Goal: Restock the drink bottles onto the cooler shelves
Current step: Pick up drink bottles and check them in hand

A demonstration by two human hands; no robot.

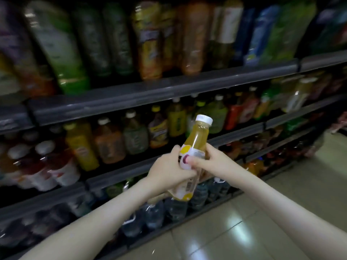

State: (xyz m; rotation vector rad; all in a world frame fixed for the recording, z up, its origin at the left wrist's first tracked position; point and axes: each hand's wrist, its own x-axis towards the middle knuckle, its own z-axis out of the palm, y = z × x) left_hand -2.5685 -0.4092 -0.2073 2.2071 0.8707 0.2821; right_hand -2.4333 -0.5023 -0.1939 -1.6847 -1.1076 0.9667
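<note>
A yellow drink bottle [197, 139] with a white cap and a white-and-yellow label is held tilted in front of the cooler shelves, cap up and to the right. My left hand [167, 171] grips its lower body from the left. My right hand [210, 162] grips the label from the right, thumb across the front. The bottle's base shows below my left hand. It hangs in front of the second shelf's front rail [244, 135], not touching any shelf.
Four dark shelves run from lower left to upper right, packed with bottles: large ones on the top shelf [150, 91], smaller juice bottles below, water bottles [155, 212] on the lowest. A glossy tiled floor [244, 222] lies at lower right.
</note>
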